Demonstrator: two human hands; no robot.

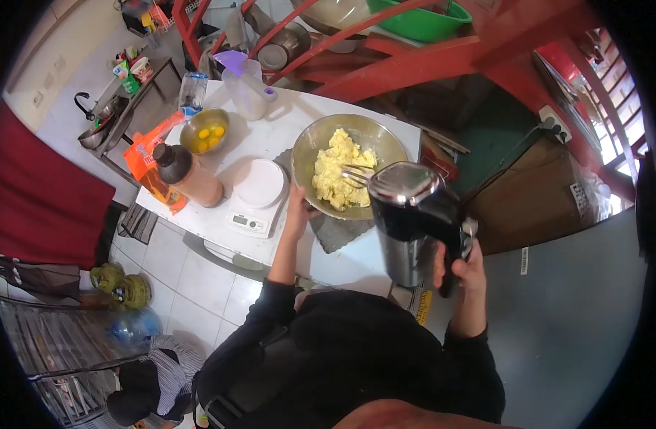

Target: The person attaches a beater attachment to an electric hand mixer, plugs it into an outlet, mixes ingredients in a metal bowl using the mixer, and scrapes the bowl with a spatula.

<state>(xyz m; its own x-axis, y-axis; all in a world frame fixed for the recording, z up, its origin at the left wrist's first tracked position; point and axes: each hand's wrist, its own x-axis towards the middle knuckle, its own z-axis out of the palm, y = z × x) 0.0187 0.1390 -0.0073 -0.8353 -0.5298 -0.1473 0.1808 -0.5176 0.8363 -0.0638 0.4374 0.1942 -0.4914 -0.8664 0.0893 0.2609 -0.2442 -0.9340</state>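
**Hand mixer (417,204) held with its beaters (357,176) at the yellow mixture (336,171) in the mixing bowl (386,143)**

In the head view, the metal mixing bowl stood on the white table (342,266), partly over a grey cloth (331,236). Clumpy, pale yellow mixture lay inside it, and the beaters reached in over its right side and met the clumps. The black mixer, with a shiny top, extended from the bowl's right rim toward the person. The right hand (462,270) was wrapped around its handle. The left hand (299,212) grasped the bowl's outer wall at the near left.

Just left of the bowl sat a white kitchen scale (259,184), its round platform bare. Farther left stood a bottle (189,179) with a dark brown top, beside an orange packet (148,159). Beyond that bottle, also left of the bowl, a smaller metal bowl (194,129) held several egg yolks (211,133). A clear pitcher (246,96) with purple parts stood beyond the bowl to the left. Beyond the bowl, past the table's far edge, rose a red frame (414,64), with a green basin (422,23) behind it.
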